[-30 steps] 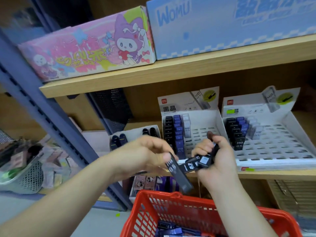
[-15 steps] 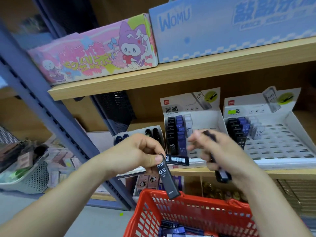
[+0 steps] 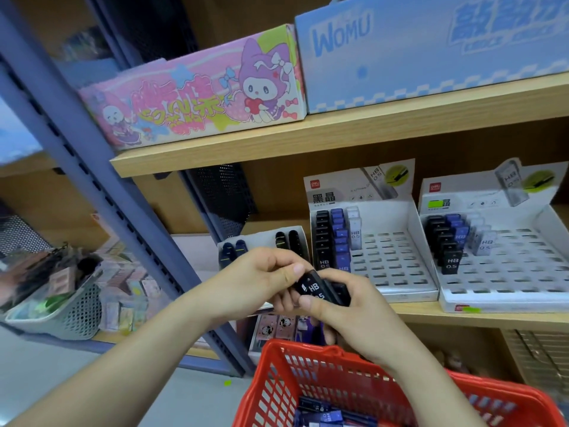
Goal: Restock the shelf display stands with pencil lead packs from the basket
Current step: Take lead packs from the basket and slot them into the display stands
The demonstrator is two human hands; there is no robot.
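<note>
Both hands on a small bunch of black lead packs (image 3: 318,291): slim, hard, glossy plastic rectangles, top one printed "HB 0.5" in white. My left hand (image 3: 261,278) pinches the upper end w/ thumb on top. My right hand (image 3: 354,315) curls round the lower end. The bunch sits in front of the shelf edge, above the red basket (image 3: 320,380), a plastic lattice w/ more blue & black packs (image 3: 320,416) in its bottom.

Left display stand (image 3: 391,260): white card, slotted tray, header reads "黑晶" + "HB 0.5". Black, blue & clear rows stand at its left side. Right display stand (image 3: 523,266) is the same make; its front black pack says "HB 0.5".

On the upper shelf (image 3: 338,134): pale blue box (image 3: 431,50) marked "WOMU", beside a pink cartoon box (image 3: 197,94).
</note>
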